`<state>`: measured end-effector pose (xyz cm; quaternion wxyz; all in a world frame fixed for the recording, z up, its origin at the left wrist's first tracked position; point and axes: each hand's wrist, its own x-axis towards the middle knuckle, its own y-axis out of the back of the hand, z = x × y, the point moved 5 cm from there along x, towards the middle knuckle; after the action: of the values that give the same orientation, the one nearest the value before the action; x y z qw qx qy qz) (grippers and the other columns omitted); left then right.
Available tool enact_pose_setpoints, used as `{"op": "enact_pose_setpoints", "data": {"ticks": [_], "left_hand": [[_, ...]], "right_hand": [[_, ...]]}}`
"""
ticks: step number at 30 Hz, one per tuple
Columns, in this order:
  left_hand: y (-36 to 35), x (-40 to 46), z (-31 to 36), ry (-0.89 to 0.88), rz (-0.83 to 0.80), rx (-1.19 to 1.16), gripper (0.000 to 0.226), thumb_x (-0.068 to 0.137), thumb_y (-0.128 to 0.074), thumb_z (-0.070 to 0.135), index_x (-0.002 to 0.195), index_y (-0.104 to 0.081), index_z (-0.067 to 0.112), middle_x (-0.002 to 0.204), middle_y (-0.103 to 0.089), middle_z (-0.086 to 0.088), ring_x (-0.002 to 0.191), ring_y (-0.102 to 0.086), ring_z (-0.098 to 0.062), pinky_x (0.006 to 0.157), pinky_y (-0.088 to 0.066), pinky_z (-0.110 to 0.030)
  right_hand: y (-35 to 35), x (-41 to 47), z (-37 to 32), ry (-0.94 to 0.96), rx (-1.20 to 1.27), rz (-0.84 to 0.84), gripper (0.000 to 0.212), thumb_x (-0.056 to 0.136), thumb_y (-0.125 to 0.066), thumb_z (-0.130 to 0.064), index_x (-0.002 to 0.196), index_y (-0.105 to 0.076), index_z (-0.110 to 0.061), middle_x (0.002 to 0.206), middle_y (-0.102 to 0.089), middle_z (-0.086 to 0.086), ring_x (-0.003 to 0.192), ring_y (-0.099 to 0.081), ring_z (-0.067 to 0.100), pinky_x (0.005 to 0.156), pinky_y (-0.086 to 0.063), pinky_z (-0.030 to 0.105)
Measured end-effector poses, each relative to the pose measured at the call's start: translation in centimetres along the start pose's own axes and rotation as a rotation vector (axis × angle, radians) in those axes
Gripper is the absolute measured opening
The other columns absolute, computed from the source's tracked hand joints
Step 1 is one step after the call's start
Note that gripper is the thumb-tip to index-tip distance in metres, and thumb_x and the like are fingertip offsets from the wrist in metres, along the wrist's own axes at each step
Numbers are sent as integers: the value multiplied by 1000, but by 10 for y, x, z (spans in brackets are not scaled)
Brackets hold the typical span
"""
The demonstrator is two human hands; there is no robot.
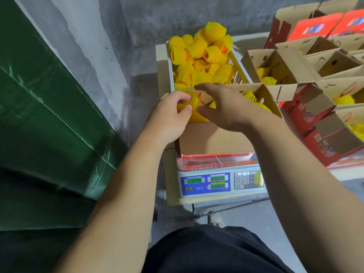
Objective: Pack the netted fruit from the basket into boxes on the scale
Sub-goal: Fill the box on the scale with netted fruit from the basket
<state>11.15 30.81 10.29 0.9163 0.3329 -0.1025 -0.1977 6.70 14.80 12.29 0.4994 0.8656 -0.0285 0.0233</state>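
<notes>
Both forearms reach forward over the scale (pixel 222 183). The left hand (pixel 169 115) curls round a yellow netted fruit (pixel 190 107) at the near-left corner of the open cardboard box (pixel 214 138) on the scale; the right hand (pixel 222 107) hovers beside it, fingers spread and relaxed, perhaps brushing the fruit. Behind, the basket (pixel 239 69) is heaped with fruit in yellow foam netting.
</notes>
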Motion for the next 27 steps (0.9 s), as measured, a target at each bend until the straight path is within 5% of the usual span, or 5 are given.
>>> {"op": "enact_pose_setpoints", "data": {"ticks": [5,13,22,27], "left_hand": [[-6,-14,5,-50,-42,75,29,104,-56,25,132,-66,25,131,-59,2,117,-58,-14,96,-46,-29],[-16,-30,-4,-63,0,96,29,103,-57,21,130,-66,24,121,-57,8,112,-58,-14,88,-41,-22],[-22,-32,3,-95,21,74,27,105,-58,25,131,-67,26,123,-58,8,114,-57,-10,87,-42,-18],[-24,-20,-20,57,208,-112,42,101,-65,26,141,-55,33,134,-48,8,114,-50,-5,90,-40,-18]], "right_hand": [[-12,-16,-24,85,23,-68,53,96,-63,-16,147,-53,-22,140,-64,8,126,-59,30,99,-48,36],[-21,-31,-21,49,69,-103,47,100,-60,-20,147,-54,-23,136,-66,9,124,-61,32,99,-48,44],[-18,-38,-5,7,131,-46,47,100,-62,-24,147,-54,-23,146,-60,4,133,-55,25,104,-46,35],[-9,-34,35,-105,86,131,54,95,-66,-21,147,-54,-16,150,-54,10,138,-48,30,110,-36,32]]}}
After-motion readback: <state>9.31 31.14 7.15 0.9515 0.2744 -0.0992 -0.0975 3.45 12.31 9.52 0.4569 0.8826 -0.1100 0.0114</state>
